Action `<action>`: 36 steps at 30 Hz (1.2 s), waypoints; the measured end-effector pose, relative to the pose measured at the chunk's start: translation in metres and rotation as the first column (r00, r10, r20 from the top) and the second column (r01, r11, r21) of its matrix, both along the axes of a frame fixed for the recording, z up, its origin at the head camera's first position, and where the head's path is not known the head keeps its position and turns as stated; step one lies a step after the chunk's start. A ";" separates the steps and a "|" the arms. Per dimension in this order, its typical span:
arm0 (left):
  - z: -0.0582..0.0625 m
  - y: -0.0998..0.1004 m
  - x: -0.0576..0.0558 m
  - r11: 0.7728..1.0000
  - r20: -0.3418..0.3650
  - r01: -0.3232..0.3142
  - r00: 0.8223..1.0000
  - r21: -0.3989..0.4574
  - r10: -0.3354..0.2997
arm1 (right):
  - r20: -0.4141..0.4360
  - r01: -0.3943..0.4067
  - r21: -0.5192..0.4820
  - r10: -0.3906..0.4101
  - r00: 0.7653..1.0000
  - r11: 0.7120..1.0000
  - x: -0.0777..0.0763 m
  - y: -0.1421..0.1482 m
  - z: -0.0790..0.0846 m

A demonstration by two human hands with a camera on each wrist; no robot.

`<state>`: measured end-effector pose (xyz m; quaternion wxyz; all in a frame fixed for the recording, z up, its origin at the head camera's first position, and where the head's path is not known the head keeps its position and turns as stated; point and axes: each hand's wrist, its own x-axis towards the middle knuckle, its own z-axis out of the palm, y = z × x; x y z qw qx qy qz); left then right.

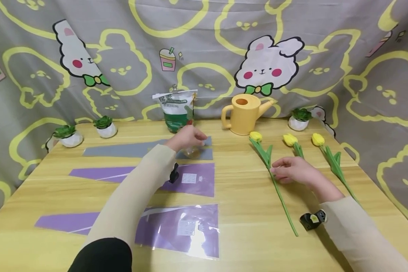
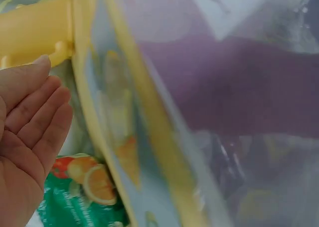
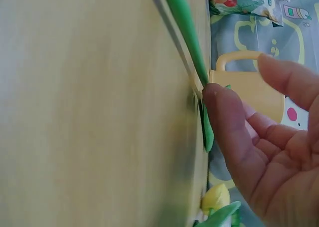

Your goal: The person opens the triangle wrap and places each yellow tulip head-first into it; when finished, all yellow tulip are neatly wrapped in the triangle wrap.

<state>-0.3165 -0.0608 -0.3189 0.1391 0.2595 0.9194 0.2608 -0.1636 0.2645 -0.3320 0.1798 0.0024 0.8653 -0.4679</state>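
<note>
My right hand (image 1: 294, 172) is at the nearest yellow tulip (image 1: 259, 141), which lies with its flower away from me. In the right wrist view, one fingertip touches the green stem (image 3: 185, 25) while the other fingers stand apart from it. Two more yellow tulips, a middle one (image 1: 290, 140) and a right one (image 1: 318, 139), lie beside it. My left hand (image 1: 187, 137) is over the far end of the grey flower sleeve (image 1: 132, 150), in front of the white-and-green bag (image 1: 176, 117). Its fingers extend with nothing held in the left wrist view.
Two purple clear-fronted sleeves, one middle (image 1: 205, 185) and one near (image 1: 209, 215), lie on the wooden table (image 1: 251, 241). A yellow watering can (image 1: 243, 117) stands at the back. Small potted succulents sit at the back left (image 1: 71, 139) and back right (image 1: 298, 122).
</note>
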 end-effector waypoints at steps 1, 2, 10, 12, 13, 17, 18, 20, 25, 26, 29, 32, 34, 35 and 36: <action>-0.003 0.000 -0.001 1.000 0.002 -0.004 1.000 -0.003 0.004 | 0.011 0.006 -0.012 -0.005 1.000 1.000 0.000 0.000 0.000; -0.006 0.000 -0.002 1.000 0.011 -0.010 1.000 0.004 0.010 | 0.019 0.011 -0.018 -0.011 1.000 1.000 -0.001 0.001 -0.001; -0.024 -0.003 -0.006 0.997 0.002 0.065 0.998 -0.038 -0.065 | 0.063 0.039 -0.057 -0.036 0.997 0.998 -0.008 0.000 -0.011; -0.025 -0.003 -0.006 0.996 -0.009 0.071 0.997 -0.047 -0.071 | 0.066 0.052 -0.043 -0.049 0.997 0.998 -0.010 -0.001 -0.013; -0.026 -0.003 -0.006 0.997 -0.013 0.066 0.998 -0.045 -0.067 | 0.066 0.055 -0.033 -0.052 0.996 0.998 -0.011 -0.001 -0.014; -0.031 -0.002 -0.007 0.999 -0.028 0.045 0.999 -0.018 -0.045 | 0.072 0.091 -0.002 -0.091 0.993 0.996 -0.012 -0.003 -0.017; -0.031 -0.001 -0.008 0.999 -0.025 0.037 0.999 -0.015 -0.037 | 0.071 0.098 0.002 -0.098 0.993 0.995 -0.012 -0.003 -0.017; -0.031 0.000 -0.008 1.000 -0.022 0.026 0.999 -0.016 -0.026 | 0.067 0.119 0.003 -0.119 0.991 0.993 -0.012 -0.003 -0.018; -0.030 0.006 -0.006 0.999 -0.002 -0.020 1.000 -0.026 0.020 | 0.047 0.153 -0.001 -0.152 0.987 0.988 -0.011 -0.002 -0.020; -0.031 0.006 -0.006 0.999 -0.001 -0.027 1.000 -0.023 0.027 | 0.045 0.156 0.000 -0.156 0.987 0.988 -0.010 -0.002 -0.021; -0.032 0.007 -0.006 0.999 0.012 -0.046 0.999 -0.014 0.046 | 0.046 0.153 -0.003 -0.153 0.987 0.988 -0.010 -0.002 -0.021; -0.034 0.006 -0.007 0.998 0.017 -0.061 0.998 0.001 0.061 | 0.045 0.146 -0.004 -0.146 0.988 0.989 -0.011 -0.003 -0.021; -0.035 0.005 -0.008 0.998 0.004 -0.066 0.998 0.003 0.066 | 0.045 0.139 -0.004 -0.138 0.989 0.990 -0.012 -0.003 -0.021; -0.035 0.005 -0.008 0.998 -0.003 -0.069 0.998 0.004 0.069 | 0.045 0.136 -0.004 -0.136 0.990 0.991 -0.012 -0.003 -0.021; -0.035 0.005 -0.008 0.998 -0.010 -0.070 0.998 0.004 0.070 | 0.045 0.134 -0.004 -0.133 0.990 0.991 -0.012 -0.004 -0.022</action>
